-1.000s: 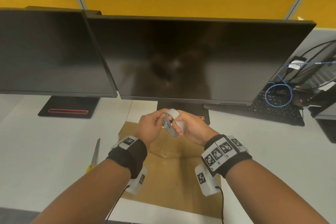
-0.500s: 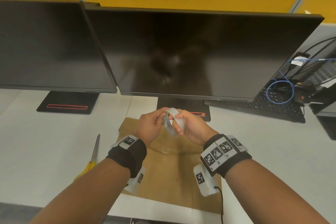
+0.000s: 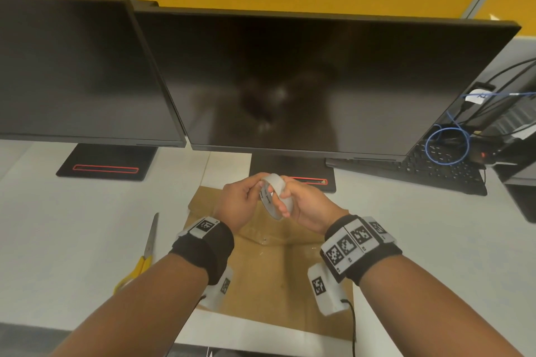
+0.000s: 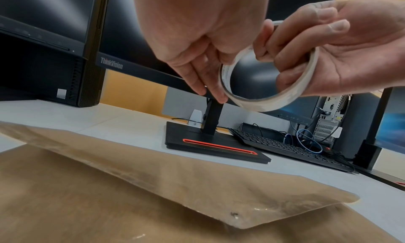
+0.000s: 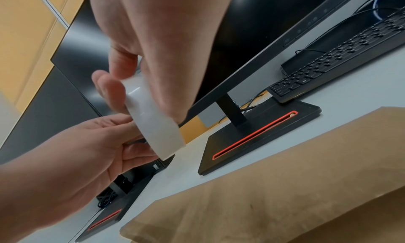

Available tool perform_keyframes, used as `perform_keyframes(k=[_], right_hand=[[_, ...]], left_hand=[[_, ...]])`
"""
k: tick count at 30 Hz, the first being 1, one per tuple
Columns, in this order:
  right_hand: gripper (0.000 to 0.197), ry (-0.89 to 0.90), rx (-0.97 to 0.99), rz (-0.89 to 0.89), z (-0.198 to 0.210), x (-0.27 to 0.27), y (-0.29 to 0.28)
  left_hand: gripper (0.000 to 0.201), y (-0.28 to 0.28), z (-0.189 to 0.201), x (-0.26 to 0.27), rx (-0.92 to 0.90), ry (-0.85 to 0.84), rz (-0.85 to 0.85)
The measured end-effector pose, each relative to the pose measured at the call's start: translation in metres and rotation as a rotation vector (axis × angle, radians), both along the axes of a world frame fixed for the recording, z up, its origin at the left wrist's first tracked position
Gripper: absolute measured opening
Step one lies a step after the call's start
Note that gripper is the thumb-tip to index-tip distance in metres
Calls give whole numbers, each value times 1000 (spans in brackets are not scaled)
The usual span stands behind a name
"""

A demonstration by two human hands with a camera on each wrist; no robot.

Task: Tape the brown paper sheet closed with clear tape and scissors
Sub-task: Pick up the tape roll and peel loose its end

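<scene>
A clear tape roll [image 3: 274,194] is held up above the brown paper sheet [image 3: 278,272], which lies on the white desk with a folded flap. My right hand [image 3: 290,203] grips the roll with fingers curled through its hole, as the left wrist view shows on the tape roll [image 4: 252,104]. My left hand [image 3: 251,190] pinches the roll's rim on the left side, fingertips [image 4: 219,97] along its edge. In the right wrist view the tape roll [image 5: 153,123] sits between both hands above the brown paper sheet [image 5: 263,203]. Yellow-handled scissors [image 3: 146,249] lie on the desk left of the paper.
Two dark monitors [image 3: 304,81] stand close behind the hands, with their black bases [image 3: 293,174] on the desk [image 3: 58,226]. A black keyboard [image 3: 429,171] and cables, one a blue loop [image 3: 448,146], lie at the back right.
Both hands keep hold of the tape roll in nearly the same spot above the paper. The head view has shifted slightly; the scissors and paper have not moved.
</scene>
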State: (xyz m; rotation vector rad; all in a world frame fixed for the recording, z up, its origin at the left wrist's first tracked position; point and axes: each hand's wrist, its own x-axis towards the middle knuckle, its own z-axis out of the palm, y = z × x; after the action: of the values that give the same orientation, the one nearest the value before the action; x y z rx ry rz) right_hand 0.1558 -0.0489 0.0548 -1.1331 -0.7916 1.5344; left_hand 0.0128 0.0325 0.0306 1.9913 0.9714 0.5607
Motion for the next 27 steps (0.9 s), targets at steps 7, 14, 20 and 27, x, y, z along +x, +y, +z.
perform_keyframes(k=[7,14,20,27], right_hand=[[25,-5,-9,9,-1,2,-1],[21,102,19,-5,-4,3,-4],[28,111,18,14,-4,4,-7],[36,100,44,0,-5,-1,-8]], left_hand=[[30,-1,-3,0,19,-6,-16],[29,0,-1,1,20,17,-39],[28,-3,-5,1,19,-10,-19],[30,0,-5,0,10,-17,-4]])
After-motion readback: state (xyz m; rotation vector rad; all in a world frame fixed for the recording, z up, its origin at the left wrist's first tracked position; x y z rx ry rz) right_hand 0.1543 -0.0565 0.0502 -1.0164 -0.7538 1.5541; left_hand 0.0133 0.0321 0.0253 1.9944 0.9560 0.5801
